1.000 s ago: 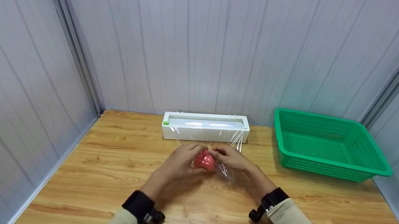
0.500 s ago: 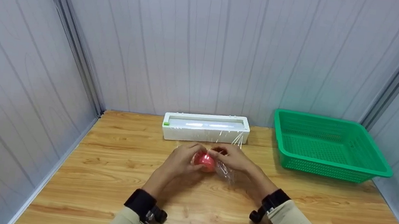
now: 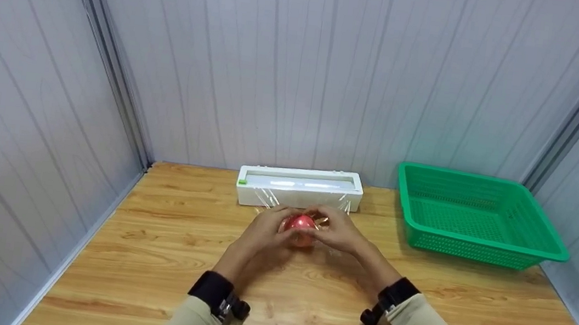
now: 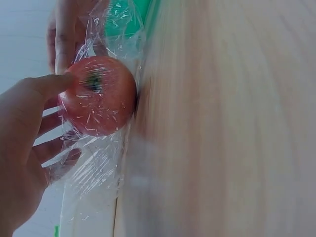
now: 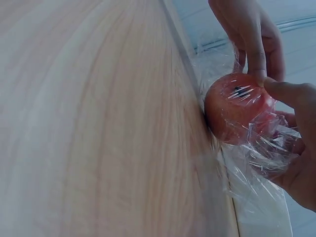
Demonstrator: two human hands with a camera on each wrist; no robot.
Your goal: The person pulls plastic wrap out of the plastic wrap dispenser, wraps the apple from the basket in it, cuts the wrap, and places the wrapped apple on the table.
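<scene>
Left hand and right hand curled round a red apple, both gripping it through clear cling film, just above the wooden table. Just behind, a white film dispenser box; farther right, well apart, a green basket.

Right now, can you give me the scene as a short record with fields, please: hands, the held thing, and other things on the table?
left hand: grips the apple from its left side
right hand: grips the apple from its right side, film under the fingers
apple: red, partly covered in film, on the table between both hands
film: clear, wrinkled, loose around the apple
dispenser: white, long, behind the hands, by the wall
basket: green, to the right, nothing seen inside
table: wooden
</scene>
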